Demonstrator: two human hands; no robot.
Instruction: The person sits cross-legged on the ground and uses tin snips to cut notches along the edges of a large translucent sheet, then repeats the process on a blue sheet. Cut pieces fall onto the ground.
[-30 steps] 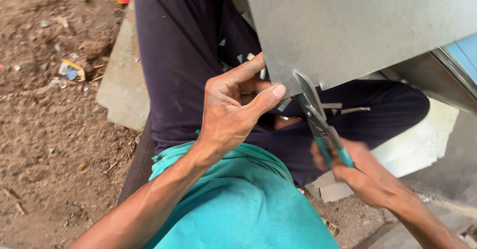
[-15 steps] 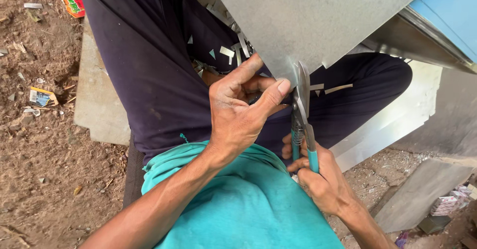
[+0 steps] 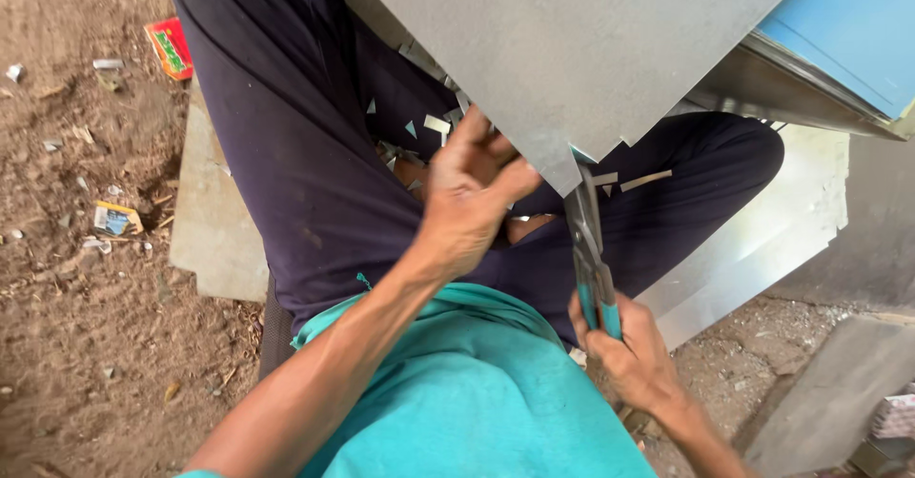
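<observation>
The left hand (image 3: pixel 472 202) is pinching the lower corner of a grey metal sheet (image 3: pixel 572 49), thumb pressed over the edge and fingers curled underneath, so the fingertips are hidden behind the metal. Just to the right of that grip, the blades of the tin snips (image 3: pixel 591 259) are meeting the sheet's edge; how far the blades are parted is hard to make out. Below them the right hand (image 3: pixel 629 354) is closing tight around the teal handles, its wrist running off the bottom of the view. The sheet is rising up and away from both grips, its top cut off by the frame (a blue panel (image 3: pixel 848 30) is lying beyond it). Small offcuts (image 3: pixel 438 123) are lying scattered on the dark trousers (image 3: pixel 295 154) behind the left grip
</observation>
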